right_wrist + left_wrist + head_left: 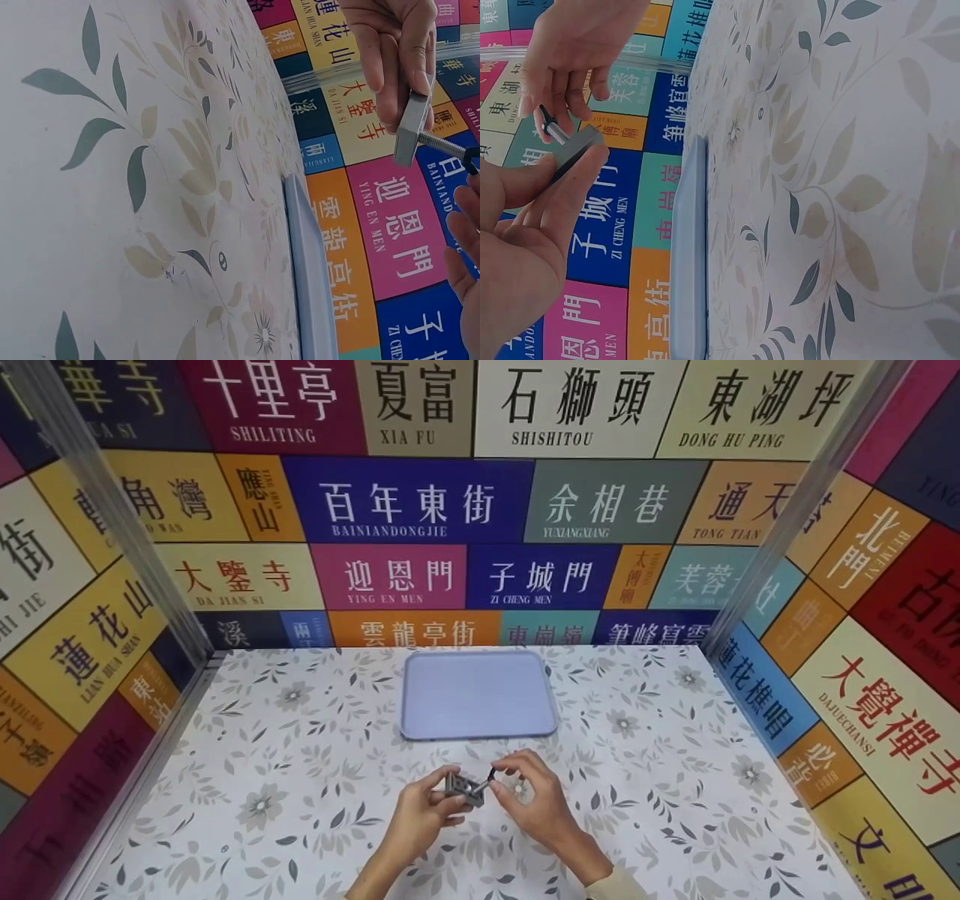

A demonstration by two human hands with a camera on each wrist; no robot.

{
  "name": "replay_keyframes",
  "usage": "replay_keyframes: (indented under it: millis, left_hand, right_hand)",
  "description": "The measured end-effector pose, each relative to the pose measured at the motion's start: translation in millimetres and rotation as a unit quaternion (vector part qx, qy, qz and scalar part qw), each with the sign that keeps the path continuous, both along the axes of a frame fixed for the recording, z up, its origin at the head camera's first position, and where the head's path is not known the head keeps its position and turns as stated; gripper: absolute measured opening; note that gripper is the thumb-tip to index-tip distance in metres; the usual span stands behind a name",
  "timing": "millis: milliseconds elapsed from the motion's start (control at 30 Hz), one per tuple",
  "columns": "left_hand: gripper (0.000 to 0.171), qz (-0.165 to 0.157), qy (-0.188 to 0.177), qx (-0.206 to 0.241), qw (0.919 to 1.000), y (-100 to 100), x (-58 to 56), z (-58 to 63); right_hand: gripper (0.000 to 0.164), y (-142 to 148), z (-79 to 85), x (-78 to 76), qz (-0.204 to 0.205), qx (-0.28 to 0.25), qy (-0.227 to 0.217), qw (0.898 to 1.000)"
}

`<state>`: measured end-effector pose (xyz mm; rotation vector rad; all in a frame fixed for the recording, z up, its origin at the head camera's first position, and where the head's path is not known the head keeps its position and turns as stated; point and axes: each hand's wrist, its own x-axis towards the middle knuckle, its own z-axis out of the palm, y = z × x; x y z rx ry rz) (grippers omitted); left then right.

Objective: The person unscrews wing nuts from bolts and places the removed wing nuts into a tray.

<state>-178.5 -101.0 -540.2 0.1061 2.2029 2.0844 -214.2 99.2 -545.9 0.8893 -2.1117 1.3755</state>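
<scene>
My left hand (420,814) pinches a small grey metal block (472,799) between thumb and fingers, above the patterned tabletop. From the block sticks out a threaded screw (442,144) with a black end piece (470,160). My right hand (538,799) is at that black end, thumb and index finger on either side of it in the head view. In the left wrist view, the right hand's other fingers hang loosely curled beside the screw (558,134). Part of the block (577,154) is covered by the left fingers.
A pale blue-lilac tray (480,696) lies on the table beyond both hands. White cloth with grey leaves and flowers covers the table (322,780). Colourful sign-covered walls (409,502) stand at the back and sides, with clear strips at the corners.
</scene>
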Motion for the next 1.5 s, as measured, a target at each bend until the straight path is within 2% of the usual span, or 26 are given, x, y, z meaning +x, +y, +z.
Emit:
replay_keyframes:
  millis: [133,233,367,533,800,1333,1500]
  left_hand:
    - [0.048,-0.002,0.000,0.004,1.0000,0.1,0.1,-0.3]
    - [0.047,-0.003,0.002,0.004,1.0000,0.0,0.3,-0.1]
    - [0.047,-0.002,0.000,0.002,1.0000,0.2,0.5,-0.1]
    - [0.046,-0.001,0.001,0.008,1.0000,0.2,0.5,-0.7]
    - [0.048,-0.011,0.005,0.014,0.9998,-1.1,0.8,-0.9]
    - [0.047,-0.007,0.004,0.021,0.9997,-1.6,-0.2,-2.6]
    - [0.047,-0.004,0.008,0.024,0.9997,-1.9,0.6,-2.8]
  right_hand:
    - [0.032,4.2,-13.8,-8.2,0.018,0.004,0.015,1.000]
    - [0.032,2.7,-2.7,-3.6,0.035,0.000,0.032,0.999]
    - [0.036,-2.2,12.0,3.2,0.037,-0.016,0.049,0.998]
    - [0.035,-4.0,7.0,-1.3,0.037,-0.035,0.072,0.996]
    - [0.035,-7.7,15.8,-0.6,0.046,-0.069,0.105,0.991]
    - [0.033,-8.8,13.9,-1.8,0.050,-0.078,0.097,0.991]
    - [0.030,-5.6,16.5,1.3,0.026,-0.067,0.077,0.994]
